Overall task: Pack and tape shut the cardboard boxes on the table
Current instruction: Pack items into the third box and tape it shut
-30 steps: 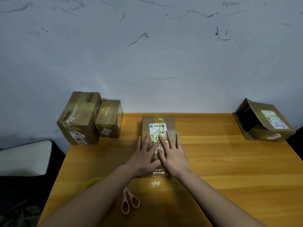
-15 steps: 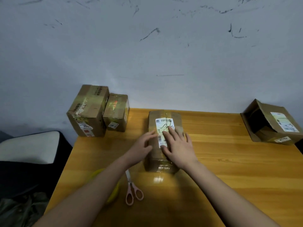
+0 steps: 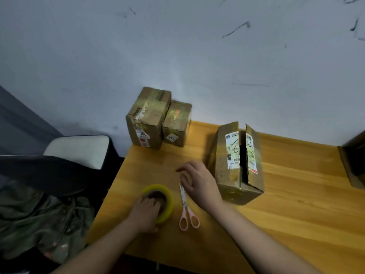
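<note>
A cardboard box (image 3: 227, 171) with a white shipping label lies on the wooden table (image 3: 296, 204), its two top flaps parted along a dark gap. To its left, my left hand (image 3: 145, 211) grips a yellow-green roll of tape (image 3: 166, 200), fingers curled into the core. My right hand (image 3: 197, 182) hovers above the table between the roll and the box, fingers loosely bent and holding nothing. Pink-handled scissors (image 3: 186, 212) lie shut just below it.
Two taped boxes (image 3: 148, 119) (image 3: 177, 123) stand side by side at the table's far left corner against the wall. An open box (image 3: 353, 159) is cut off at the right edge. A chair (image 3: 77, 151) and a heap of cloth (image 3: 39, 218) lie left of the table.
Both hands left the box top, and its flaps have sprung apart. My left hand went down to the tape roll, my right came off toward the scissors. The view swung left.
</note>
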### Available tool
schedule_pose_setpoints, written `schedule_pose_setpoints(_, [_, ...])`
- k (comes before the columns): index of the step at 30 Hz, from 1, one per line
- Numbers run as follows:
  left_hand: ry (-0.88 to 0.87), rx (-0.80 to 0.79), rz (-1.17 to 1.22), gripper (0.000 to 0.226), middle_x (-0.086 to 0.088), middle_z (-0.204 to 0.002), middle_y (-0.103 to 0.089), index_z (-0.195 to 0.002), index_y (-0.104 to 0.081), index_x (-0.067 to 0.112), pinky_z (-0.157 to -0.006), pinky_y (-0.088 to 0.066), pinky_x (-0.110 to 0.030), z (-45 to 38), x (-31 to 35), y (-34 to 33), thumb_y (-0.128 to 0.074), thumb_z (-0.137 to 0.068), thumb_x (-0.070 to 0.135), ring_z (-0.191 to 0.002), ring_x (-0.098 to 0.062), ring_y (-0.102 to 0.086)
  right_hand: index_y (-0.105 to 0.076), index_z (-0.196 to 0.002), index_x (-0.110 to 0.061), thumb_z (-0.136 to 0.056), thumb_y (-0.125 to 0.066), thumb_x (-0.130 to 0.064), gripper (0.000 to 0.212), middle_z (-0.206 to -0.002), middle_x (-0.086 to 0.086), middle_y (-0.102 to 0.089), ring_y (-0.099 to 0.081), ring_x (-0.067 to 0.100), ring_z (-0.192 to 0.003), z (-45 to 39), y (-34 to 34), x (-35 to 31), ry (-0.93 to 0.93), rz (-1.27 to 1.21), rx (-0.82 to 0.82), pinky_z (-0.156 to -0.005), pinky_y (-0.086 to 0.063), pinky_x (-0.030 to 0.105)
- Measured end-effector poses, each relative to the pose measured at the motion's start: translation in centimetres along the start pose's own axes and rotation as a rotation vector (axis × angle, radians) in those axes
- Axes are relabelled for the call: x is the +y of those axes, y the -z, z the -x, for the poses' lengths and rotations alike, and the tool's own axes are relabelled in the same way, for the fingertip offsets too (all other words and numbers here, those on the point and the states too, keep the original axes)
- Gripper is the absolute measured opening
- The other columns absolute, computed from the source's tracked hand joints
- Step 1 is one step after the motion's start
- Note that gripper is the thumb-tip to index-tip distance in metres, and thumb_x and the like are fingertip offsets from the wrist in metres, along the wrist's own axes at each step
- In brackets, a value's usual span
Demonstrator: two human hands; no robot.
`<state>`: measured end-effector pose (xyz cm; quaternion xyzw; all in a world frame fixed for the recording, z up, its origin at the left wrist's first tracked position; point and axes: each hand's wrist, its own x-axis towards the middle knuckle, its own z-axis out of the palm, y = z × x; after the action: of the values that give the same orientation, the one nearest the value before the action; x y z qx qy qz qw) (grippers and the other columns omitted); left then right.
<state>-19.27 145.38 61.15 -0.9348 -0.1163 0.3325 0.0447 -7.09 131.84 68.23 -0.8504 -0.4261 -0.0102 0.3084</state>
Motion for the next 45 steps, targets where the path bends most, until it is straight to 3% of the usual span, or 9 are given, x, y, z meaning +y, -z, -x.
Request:
schedule_pose_setpoints(6, [-0.047, 0.204, 0.109, 0.044, 0.002, -0.129, -0.057, -0.131, -0.048, 0.026, -0.106, -0.029, -0.036, -0.6, -0.1, -1.2, -0.058, -0.089, 0.031, -0.118, -0.020, -0.053, -0.060, -0.119, -0.023, -0.094, -0.054, -0.028, 0.027, -0.123, -0.001, -0.056, -0.047, 0.018, -0.120, 1.1, -3.8, 1.7, -0.341, -0.096, -0.412, -0.101, -0.041, 0.034])
schedule_pose_setpoints(11, [-0.022, 0.155, 1.106, 0.050, -0.006, -0.126, -0.062, -0.130, -0.056, 0.013, -0.098, -0.047, -0.038, 0.2, -1.9, 2.9, -0.070, -0.085, 0.029, -0.111, -0.020, -0.059, -0.018, -0.151, -0.026, -0.079, -0.074, -0.045, 0.093, -0.150, -0.002, -0.030, -0.035, 0.015, -0.135, 2.0, -2.6, 2.3, -0.558, -0.571, -0.487, -0.106, -0.037, 0.029])
schedule_pose_setpoints(14, [-0.138, 0.153, 1.378, 0.049, -0.004, -0.121, -0.062, -0.129, -0.054, 0.011, -0.089, -0.052, -0.029, 2.0, -2.0, 6.5, -0.071, -0.084, 0.022, -0.105, -0.014, -0.061, -0.012, -0.152, -0.032, -0.069, -0.075, -0.052, 0.107, -0.154, -0.006, -0.024, -0.033, 0.010, -0.136, 1.4, 0.1, 1.3, -0.470, -0.654, -0.355, -0.109, -0.037, 0.033])
schedule_pose_setpoints(17, [-0.275, 0.232, 1.417, 0.051, 0.009, -0.112, -0.058, -0.131, -0.047, 0.022, -0.072, -0.050, -0.013, 3.6, -1.0, 9.6, -0.069, -0.085, 0.017, -0.097, -0.001, -0.058, -0.019, -0.151, -0.033, -0.069, -0.076, -0.047, 0.101, -0.151, -0.011, -0.029, -0.034, 0.001, -0.133, 0.8, 3.8, 0.6, -0.383, -0.643, -0.223, -0.110, -0.034, 0.025])
schedule_pose_setpoints(21, [-0.501, 0.308, 1.414, 0.052, 0.014, -0.112, -0.055, -0.112, -0.044, 0.040, -0.075, -0.050, -0.013, 5.3, 0.4, 13.1, -0.070, -0.083, 0.007, -0.097, 0.007, -0.060, -0.030, -0.144, -0.037, -0.071, -0.077, -0.053, 0.089, -0.144, -0.016, -0.033, -0.032, -0.004, -0.132, 0.8, 8.3, 0.5, -0.222, -0.416, -0.124, -0.109, -0.030, 0.019])
schedule_pose_setpoints(28, [-0.618, 0.384, 1.341, 0.059, 0.004, -0.112, -0.057, -0.116, -0.042, 0.039, -0.081, -0.057, -0.035, 6.4, 2.5, 15.6, -0.061, -0.061, 0.049, -0.097, -0.009, -0.061, -0.051, -0.133, -0.024, -0.074, -0.070, -0.052, 0.068, -0.138, -0.010, -0.047, -0.039, 0.001, -0.132, 2.5, 11.0, -0.1, -0.055, -0.259, 0.199, -0.107, -0.031, 0.015])
schedule_pose_setpoints(37, [-0.617, 0.485, 1.253, 0.046, -0.012, -0.103, -0.054, -0.105, -0.042, 0.038, -0.064, -0.048, -0.045, 6.0, 5.1, 16.5, -0.054, -0.062, 0.051, -0.080, -0.023, -0.054, -0.073, -0.099, -0.021, -0.087, -0.060, -0.037, 0.024, -0.102, -0.013, -0.063, -0.059, 0.006, -0.103, 2.5, 12.4, 0.8, -0.129, -0.226, 0.501, -0.087, -0.047, 0.024])
schedule_pose_setpoints(41, [-0.608, 0.498, 1.249, 0.049, -0.013, -0.095, -0.053, -0.105, -0.043, 0.032, -0.059, -0.044, -0.035, 5.6, 5.7, 16.6, -0.052, -0.062, 0.052, -0.071, -0.014, -0.049, -0.073, -0.086, -0.021, -0.083, -0.072, -0.024, 0.004, -0.091, -0.012, -0.064, -0.060, 0.004, -0.093, 2.0, 12.9, 1.3, -0.200, -0.326, 0.496, -0.076, -0.041, 0.015])
schedule_pose_setpoints(45, [-0.582, 0.524, 1.173, 0.044, -0.004, -0.086, -0.051, -0.100, -0.041, 0.035, -0.053, -0.038, -0.022, 5.5, 5.9, 16.7, -0.049, -0.061, 0.055, -0.061, -0.003, -0.043, -0.067, -0.077, -0.018, -0.082, -0.073, -0.006, 0.014, -0.089, 0.004, -0.064, -0.058, 0.001, -0.079, 1.5, 13.6, 1.4, -0.308, -0.582, 0.397, -0.073, -0.042, 0.010])
